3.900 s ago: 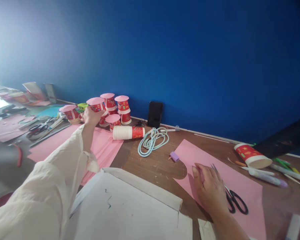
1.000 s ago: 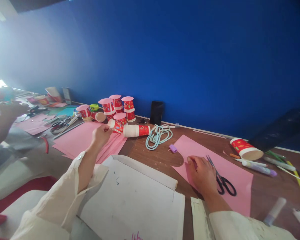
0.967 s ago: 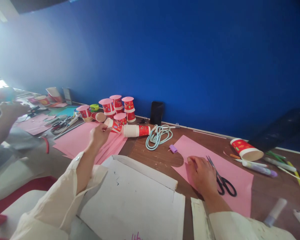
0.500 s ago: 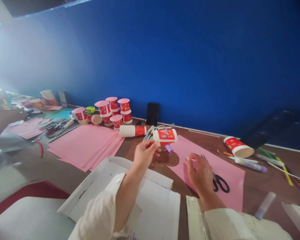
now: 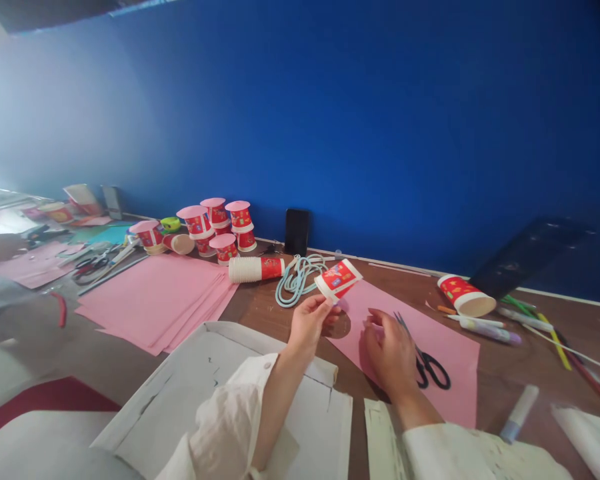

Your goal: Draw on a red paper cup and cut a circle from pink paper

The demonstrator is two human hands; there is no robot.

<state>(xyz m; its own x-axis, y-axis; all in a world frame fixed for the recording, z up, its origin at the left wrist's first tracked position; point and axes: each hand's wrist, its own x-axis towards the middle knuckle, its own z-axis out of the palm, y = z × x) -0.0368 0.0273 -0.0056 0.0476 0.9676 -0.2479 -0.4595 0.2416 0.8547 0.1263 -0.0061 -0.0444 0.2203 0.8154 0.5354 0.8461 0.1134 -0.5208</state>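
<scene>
My left hand [image 5: 310, 320] pinches a red paper cup [image 5: 338, 279] by its white rim and holds it tilted above the left edge of a pink paper sheet [image 5: 455, 363]. My right hand [image 5: 389, 347] rests palm down on that sheet, fingers loosely curled; whether it holds anything I cannot make out. Black-handled scissors [image 5: 427, 358] lie on the sheet just right of my right hand. A sideways stack of red cups [image 5: 255, 269] lies further back on the table.
Several upturned red cups with pink lids [image 5: 215, 223] stand near the blue wall, beside a black phone [image 5: 297, 232] and a coiled pale-blue cord [image 5: 295, 277]. A pile of pink sheets [image 5: 160, 297] lies left. White cardboard [image 5: 215, 393] is before me. Pens and another cup [image 5: 464, 295] lie right.
My left hand took one red cup from the sideways stack at the left and carried it right, over the pink sheet beside my right hand. My right hand stayed on the sheet.
</scene>
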